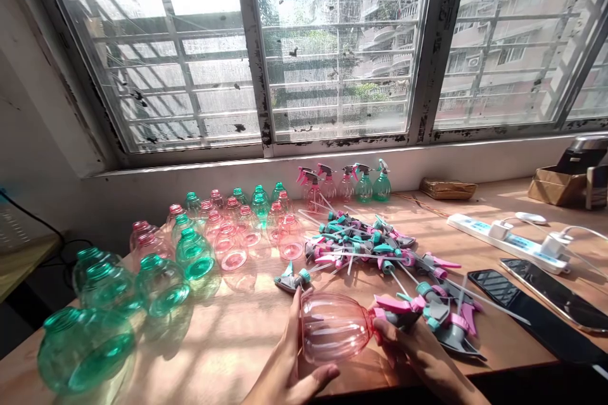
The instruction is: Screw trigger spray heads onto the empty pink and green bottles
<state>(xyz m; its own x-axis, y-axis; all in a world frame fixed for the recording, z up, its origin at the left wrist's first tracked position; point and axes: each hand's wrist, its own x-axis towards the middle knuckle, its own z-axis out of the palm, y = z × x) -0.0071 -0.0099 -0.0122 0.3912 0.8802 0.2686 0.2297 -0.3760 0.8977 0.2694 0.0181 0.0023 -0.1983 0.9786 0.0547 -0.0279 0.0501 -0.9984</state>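
A clear pink spray bottle point(335, 327) lies on its side in the air above the table's front edge. My left hand point(291, 354) cups its base, fingers behind and thumb below. At the neck, my right hand point(403, 345) is closed around the collar of a pink and grey trigger sprayer point(396, 311), which sits on the bottle's mouth; how far it is screwed on I cannot tell. Just beyond my left fingertips lies a teal and grey sprayer head point(292, 278). Close to my right hand are more loose sprayer heads point(439, 310).
Open green bottles point(164, 285) and pink bottles point(231, 245) stand at left. A pile of sprayer heads point(361, 240) lies mid-table. Several bottles with sprayers point(363, 186) stand by the wall. Right are a power strip point(508, 243), two phones point(517, 310) and a cardboard box point(553, 186).
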